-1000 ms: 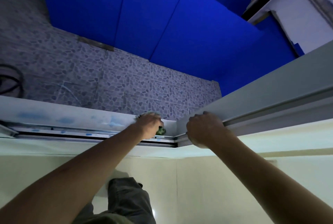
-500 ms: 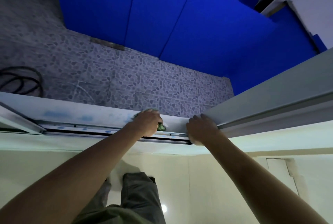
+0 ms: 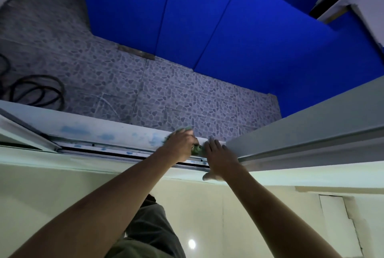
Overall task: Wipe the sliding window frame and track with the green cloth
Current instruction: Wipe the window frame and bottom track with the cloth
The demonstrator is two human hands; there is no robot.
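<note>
- Head view: the left hand (image 3: 180,143) is bunching the cloth (image 3: 196,149) against the track (image 3: 116,150); its fingers (image 3: 192,140) are curling tight round the wad, so only green scraps are showing, one past the fingertips and one beside the knuckles on the sill side.
- The right hand (image 3: 218,158) is lying flat just beside the cloth, its fingers (image 3: 214,143) pressed together and stretched along the sash (image 3: 301,139), holding nothing; the thumb is hooking under the inner ledge.
- The track's long axis is running away from the left fingers toward the far, open end, with blue smears on the sill (image 3: 87,131) beside it and more flecks down in the channel.
- Judging from this, the wiping hand is sitting at the sash end of the run, so the coming stroke calls for dragging the cloth along that axis, away from the right fingers; the left hand is the nearer to the unwiped length.
- No containers are showing; a hose (image 3: 35,91) is coiling on the floor (image 3: 187,95) well beyond the fingers.
</note>
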